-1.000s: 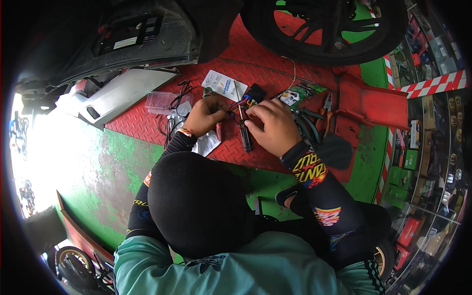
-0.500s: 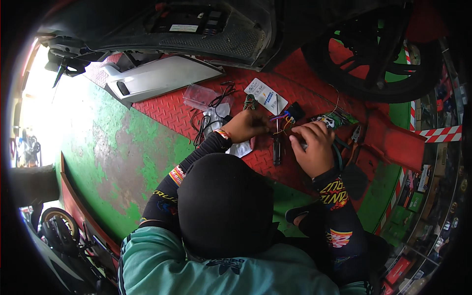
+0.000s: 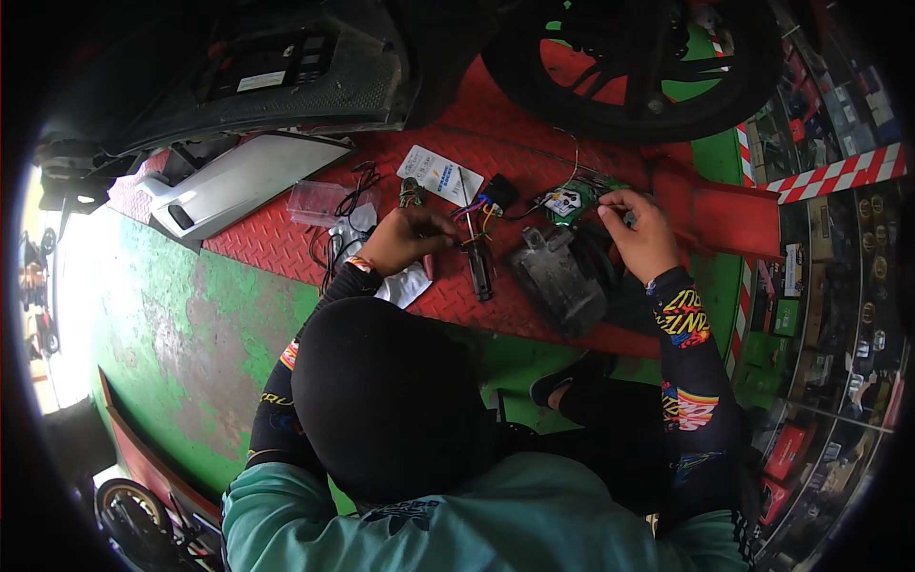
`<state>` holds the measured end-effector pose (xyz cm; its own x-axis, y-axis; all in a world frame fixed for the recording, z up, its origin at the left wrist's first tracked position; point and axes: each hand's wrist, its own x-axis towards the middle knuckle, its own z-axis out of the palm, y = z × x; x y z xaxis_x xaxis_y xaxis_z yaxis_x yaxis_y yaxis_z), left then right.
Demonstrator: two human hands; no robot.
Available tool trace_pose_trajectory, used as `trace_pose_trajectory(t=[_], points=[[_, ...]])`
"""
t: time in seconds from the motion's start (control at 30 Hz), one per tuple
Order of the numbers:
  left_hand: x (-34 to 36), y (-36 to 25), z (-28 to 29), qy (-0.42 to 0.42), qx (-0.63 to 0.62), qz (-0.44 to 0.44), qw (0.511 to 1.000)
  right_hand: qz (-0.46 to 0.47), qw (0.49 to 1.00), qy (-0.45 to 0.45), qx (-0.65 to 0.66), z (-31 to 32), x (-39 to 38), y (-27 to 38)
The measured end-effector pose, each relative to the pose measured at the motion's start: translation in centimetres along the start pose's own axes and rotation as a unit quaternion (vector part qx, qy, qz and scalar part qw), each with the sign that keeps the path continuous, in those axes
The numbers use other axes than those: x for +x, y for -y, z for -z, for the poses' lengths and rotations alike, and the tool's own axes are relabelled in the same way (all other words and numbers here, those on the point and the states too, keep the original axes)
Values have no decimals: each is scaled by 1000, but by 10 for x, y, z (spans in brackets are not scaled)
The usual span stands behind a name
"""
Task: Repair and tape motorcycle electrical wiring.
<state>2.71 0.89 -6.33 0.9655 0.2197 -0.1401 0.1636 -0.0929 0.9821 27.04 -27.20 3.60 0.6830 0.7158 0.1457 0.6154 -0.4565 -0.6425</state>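
Observation:
My left hand [image 3: 412,237] is closed in a pinch beside the black connector [image 3: 499,192] and its coloured wires [image 3: 484,215]; what its fingertips hold, if anything, is too small to make out. Just right of those fingertips, a dark-handled tool with a thin shaft [image 3: 478,274] lies on the red tread plate [image 3: 448,319]. My right hand [image 3: 643,236] is farther right, its fingers curled and the thumb near the index finger, next to a green-and-white packet [image 3: 566,201]. Anything in that grip is hidden. Between the hands lies a grey, translucent box-like part [image 3: 562,281].
A printed white card [image 3: 440,175], a clear plastic case [image 3: 316,202] and black cables [image 3: 331,250] lie beyond my left hand. A silver body panel [image 3: 250,181] sits farther left. A motorcycle wheel [image 3: 648,119] stands at the back; shelves of boxed goods [image 3: 820,315] line the right.
My right hand has moved right, away from the wires, uncovering the grey part. My left hand stays near the connector. The whole view has shifted, with the scene sliding left.

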Motion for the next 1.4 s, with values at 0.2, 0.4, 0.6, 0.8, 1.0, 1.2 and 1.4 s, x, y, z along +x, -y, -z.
trace_pose_trajectory(t=[0.2,0.4,0.6,0.8,1.0,1.2,1.4], points=[[-16,-33,12,-41,-46,-97,993,-4,1000,-7,19,11,-5,2],[-45,-136,57,-313,53,-213,924,59,997,-16,43,13,-9,52],[-48,-172,84,-367,130,-252,886,35,994,-52,92,33,5,44],[-94,-230,45,-150,149,-249,945,-61,987,142,44,58,-17,-72],[-118,-248,16,-110,177,-266,941,-168,938,303,-33,32,-54,-113],[-123,-243,12,-127,187,-269,936,-208,967,131,-64,67,-53,-147],[-121,-223,19,-163,142,-288,933,-199,969,-140,-51,99,-44,-155]])
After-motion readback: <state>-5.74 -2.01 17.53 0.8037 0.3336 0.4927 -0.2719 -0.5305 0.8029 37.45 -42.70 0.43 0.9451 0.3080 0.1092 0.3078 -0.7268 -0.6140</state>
